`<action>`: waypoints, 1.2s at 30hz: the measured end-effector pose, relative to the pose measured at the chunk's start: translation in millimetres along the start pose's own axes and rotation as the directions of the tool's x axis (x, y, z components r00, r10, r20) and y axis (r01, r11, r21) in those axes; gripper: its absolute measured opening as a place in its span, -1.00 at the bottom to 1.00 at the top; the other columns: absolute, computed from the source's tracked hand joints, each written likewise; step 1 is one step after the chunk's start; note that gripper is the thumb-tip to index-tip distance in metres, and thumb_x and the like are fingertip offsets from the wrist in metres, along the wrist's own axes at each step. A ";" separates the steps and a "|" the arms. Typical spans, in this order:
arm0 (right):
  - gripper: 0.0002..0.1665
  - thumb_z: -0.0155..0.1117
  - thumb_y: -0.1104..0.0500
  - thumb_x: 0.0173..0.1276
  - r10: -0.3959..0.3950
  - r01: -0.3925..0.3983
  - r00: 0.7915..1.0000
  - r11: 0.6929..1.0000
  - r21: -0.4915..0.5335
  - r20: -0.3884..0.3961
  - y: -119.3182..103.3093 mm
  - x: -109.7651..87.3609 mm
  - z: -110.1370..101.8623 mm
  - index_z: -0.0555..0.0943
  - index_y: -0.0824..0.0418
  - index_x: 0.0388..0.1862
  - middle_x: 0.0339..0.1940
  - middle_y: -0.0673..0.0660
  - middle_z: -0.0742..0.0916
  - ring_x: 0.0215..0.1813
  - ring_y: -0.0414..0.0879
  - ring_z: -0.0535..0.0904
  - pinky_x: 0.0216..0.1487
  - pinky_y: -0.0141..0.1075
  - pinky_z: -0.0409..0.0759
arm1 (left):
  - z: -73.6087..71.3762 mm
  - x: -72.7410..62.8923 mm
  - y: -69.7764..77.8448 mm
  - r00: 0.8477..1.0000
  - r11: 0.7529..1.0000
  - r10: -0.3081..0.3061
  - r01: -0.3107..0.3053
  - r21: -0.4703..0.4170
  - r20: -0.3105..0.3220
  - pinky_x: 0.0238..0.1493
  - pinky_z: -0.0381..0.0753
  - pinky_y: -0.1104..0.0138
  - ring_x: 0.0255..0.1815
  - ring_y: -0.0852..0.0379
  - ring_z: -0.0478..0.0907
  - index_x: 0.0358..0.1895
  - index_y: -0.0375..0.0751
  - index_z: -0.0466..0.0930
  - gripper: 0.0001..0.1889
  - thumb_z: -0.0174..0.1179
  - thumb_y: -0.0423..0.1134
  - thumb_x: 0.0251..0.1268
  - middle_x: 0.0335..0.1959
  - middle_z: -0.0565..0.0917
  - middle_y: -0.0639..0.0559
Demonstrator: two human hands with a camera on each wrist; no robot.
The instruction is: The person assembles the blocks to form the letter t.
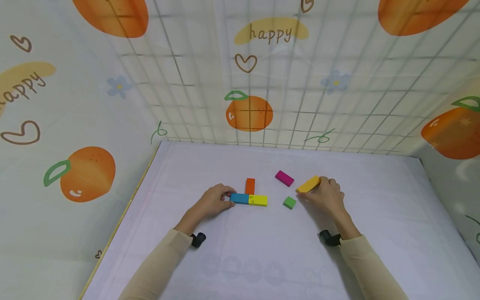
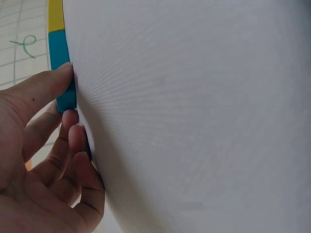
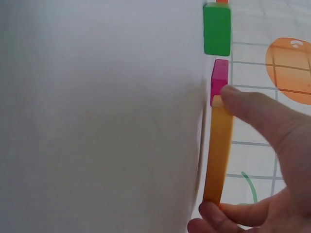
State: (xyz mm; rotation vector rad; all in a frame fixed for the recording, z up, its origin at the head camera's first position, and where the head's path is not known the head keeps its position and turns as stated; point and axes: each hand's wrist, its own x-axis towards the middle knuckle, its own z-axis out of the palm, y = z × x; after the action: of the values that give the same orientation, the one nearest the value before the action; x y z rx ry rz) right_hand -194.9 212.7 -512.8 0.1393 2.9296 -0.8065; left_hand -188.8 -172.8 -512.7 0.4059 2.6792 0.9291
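Left hand pinches the blue block, butted against the yellow block; the red block abuts beyond. Three appear set. Right hand grips the orange block; this, the nearby green block and magenta block are not yet joined.

At lower right, your right grip pinches a long yellow block by its ends, thumb uppermost. Higher in frame come a magenta block, then a green block; white tabletop fills the left.
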 end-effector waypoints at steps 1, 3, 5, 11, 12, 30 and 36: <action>0.20 0.50 -0.32 0.07 -0.003 0.003 1.000 1.000 0.005 0.002 -0.1 0.2 0.0 0.29 0.56 0.32 0.13 0.52 0.42 0.13 0.38 0.31 0.08 0.30 0.23 | 0.2 0.1 -0.3 1.000 1.000 0.000 0.000 0.003 0.000 -0.35 0.39 0.26 -0.32 0.07 0.43 0.12 -0.02 0.68 -0.62 0.44 -0.18 0.22 -0.24 0.55 0.11; 0.22 0.50 -0.31 0.07 -0.012 0.012 1.000 1.000 0.014 0.004 -0.4 0.6 -0.7 0.27 0.56 0.35 0.18 0.53 0.40 0.15 0.39 0.30 0.09 0.31 0.22 | 0.3 0.3 -0.7 1.000 1.000 0.002 -0.002 0.006 -0.001 -0.35 0.39 0.27 -0.32 0.08 0.43 0.12 -0.02 0.68 -0.62 0.44 -0.18 0.22 -0.24 0.55 0.11; 0.22 0.51 -0.31 0.08 -0.029 0.029 1.000 0.999 0.025 0.011 -1.2 0.8 -1.7 0.26 0.54 0.37 0.20 0.52 0.40 0.17 0.39 0.29 0.10 0.31 0.23 | 0.4 0.4 -1.0 1.000 1.000 0.003 -0.003 0.011 -0.001 -0.34 0.39 0.27 -0.32 0.08 0.43 0.12 -0.01 0.68 -0.62 0.44 -0.17 0.22 -0.23 0.55 0.12; 0.20 0.52 -0.31 0.05 -0.091 0.089 0.995 0.994 0.058 0.028 -7.4 -1.6 -3.9 0.28 0.46 0.39 0.19 0.44 0.45 0.18 0.34 0.30 0.11 0.29 0.28 | 0.1 0.6 -0.9 1.000 1.000 0.006 -0.006 0.015 0.000 -0.32 0.41 0.27 -0.30 0.08 0.43 0.12 -0.02 0.68 -0.62 0.44 -0.18 0.22 -0.22 0.55 0.12; 0.22 0.52 -0.32 0.04 -0.099 0.097 0.995 0.994 0.059 0.030 -8.8 -2.4 -4.0 0.27 0.45 0.40 0.19 0.43 0.45 0.18 0.33 0.31 0.11 0.29 0.28 | 0.1 0.6 -1.1 1.000 1.000 0.006 -0.006 0.016 -0.001 -0.32 0.41 0.27 -0.30 0.08 0.43 0.12 -0.02 0.68 -0.62 0.44 -0.18 0.22 -0.22 0.56 0.12; 0.11 0.62 -0.20 -0.01 -0.223 0.219 0.974 0.971 0.098 0.042 -23.6 -17.0 4.4 0.35 0.35 0.37 0.10 0.35 0.52 0.10 0.24 0.38 0.04 0.19 0.33 | 1.5 0.6 -2.1 1.000 1.000 0.007 -0.007 0.007 0.000 -0.35 0.39 0.26 -0.32 0.08 0.43 0.12 -0.02 0.68 -0.62 0.43 -0.17 0.22 -0.23 0.56 0.10; 0.08 0.66 -0.15 -0.04 -0.277 0.271 0.960 0.954 0.125 0.029 -31.7 -23.1 11.5 0.38 0.29 0.36 0.06 0.31 0.54 0.06 0.19 0.40 0.00 0.12 0.34 | 1.0 0.2 -1.3 1.000 1.000 0.003 -0.003 0.004 0.002 -0.34 0.40 0.26 -0.31 0.07 0.43 0.12 -0.02 0.68 -0.62 0.43 -0.17 0.22 -0.23 0.55 0.07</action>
State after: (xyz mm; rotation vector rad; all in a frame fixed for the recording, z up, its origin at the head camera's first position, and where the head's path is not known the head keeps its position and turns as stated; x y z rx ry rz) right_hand -174.8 178.2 -503.8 -0.2811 2.8937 -1.0086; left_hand -188.8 -173.1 -514.3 0.4111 2.6797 0.9237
